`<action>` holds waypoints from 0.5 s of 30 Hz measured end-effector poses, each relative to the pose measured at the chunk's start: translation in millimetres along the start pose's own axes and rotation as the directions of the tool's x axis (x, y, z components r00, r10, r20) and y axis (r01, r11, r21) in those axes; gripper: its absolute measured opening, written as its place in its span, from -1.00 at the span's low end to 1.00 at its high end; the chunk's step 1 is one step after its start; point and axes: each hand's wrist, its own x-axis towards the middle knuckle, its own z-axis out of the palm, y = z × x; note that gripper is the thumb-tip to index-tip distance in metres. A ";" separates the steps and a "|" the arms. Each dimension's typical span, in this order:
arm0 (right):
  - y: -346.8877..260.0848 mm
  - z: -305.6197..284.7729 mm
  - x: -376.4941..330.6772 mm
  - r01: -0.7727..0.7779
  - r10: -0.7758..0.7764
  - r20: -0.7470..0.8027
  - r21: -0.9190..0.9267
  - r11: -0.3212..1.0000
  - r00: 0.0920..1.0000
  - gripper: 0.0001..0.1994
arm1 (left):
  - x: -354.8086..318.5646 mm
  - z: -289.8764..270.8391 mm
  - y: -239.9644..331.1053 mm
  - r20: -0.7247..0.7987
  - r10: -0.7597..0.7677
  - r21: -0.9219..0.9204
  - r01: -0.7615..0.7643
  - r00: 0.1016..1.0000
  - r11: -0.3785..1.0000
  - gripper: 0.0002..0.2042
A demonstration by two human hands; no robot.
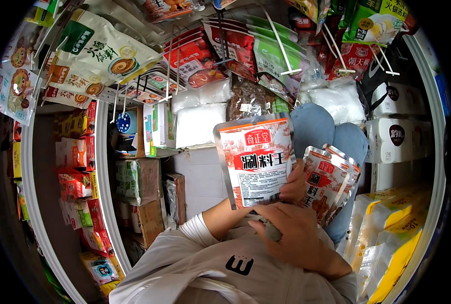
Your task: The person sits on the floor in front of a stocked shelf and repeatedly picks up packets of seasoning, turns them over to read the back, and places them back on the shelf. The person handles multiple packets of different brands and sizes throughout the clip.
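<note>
My left hand (293, 186) holds a red and white foil seasoning pouch (258, 161) upright by its lower right corner, fingers on its front. The left forearm passes behind the pouch's lower edge. My right hand (293, 230) is just below, curled in front of my chest around a small grey-green wad (272, 231), perhaps a cloth; its exact kind is unclear. Several matching pouches (328, 177) lie bunched against my thigh, just right of my left hand and partly hidden by it.
Above, bagged seasonings (104, 50) hang on metal pegs (281, 45). White-filled clear bags (201, 124) sit behind the held pouch. Left stand shelved packets and a cardboard box (152, 221). Tissue packs (400, 137) and yellow-trimmed packs (392, 233) line the right side. My knees (314, 126) are bent ahead.
</note>
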 end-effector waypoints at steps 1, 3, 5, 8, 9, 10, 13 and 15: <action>1.7 1.9 -0.8 0.009 -0.009 -0.019 -0.002 1.000 1.000 -0.73 | 0.3 0.1 -0.6 0.008 -0.004 0.012 0.004 1.000 1.000 -0.55; -3.6 -2.5 1.2 -0.025 0.025 -0.006 0.009 1.000 1.000 -0.71 | 0.4 -1.7 0.7 0.026 -0.027 0.049 0.026 0.999 0.998 -0.54; -6.2 -5.1 2.4 -0.048 0.048 0.003 0.014 0.999 0.999 -0.70 | 1.3 2.4 1.0 0.008 -0.046 0.069 0.045 0.999 0.997 -0.53; -4.2 -5.7 2.2 -0.048 0.048 0.004 0.016 0.999 0.999 -0.70 | 1.8 -1.3 -0.3 0.004 -0.070 0.054 0.070 0.998 0.996 -0.52; -4.2 -6.1 2.3 -0.049 0.049 0.000 0.015 0.999 0.999 -0.70 | 2.8 -3.1 -1.5 0.012 -0.071 0.049 0.070 0.997 0.996 -0.51; -4.4 -6.5 2.5 -0.049 0.049 -0.003 0.014 0.999 0.999 -0.70 | 3.5 -5.6 -2.6 0.034 -0.066 0.047 0.064 0.997 0.997 -0.50; -6.1 -9.9 2.8 -0.065 0.065 0.009 -0.019 0.998 0.998 -0.70 | -0.8 -0.9 -2.8 -0.083 -0.069 0.108 0.077 0.994 0.991 -0.49; -1.6 -5.8 1.0 -0.042 0.041 -0.023 -0.019 0.999 0.999 -0.70 | -0.9 1.2 -2.5 -0.083 -0.065 0.131 0.076 0.994 0.988 -0.49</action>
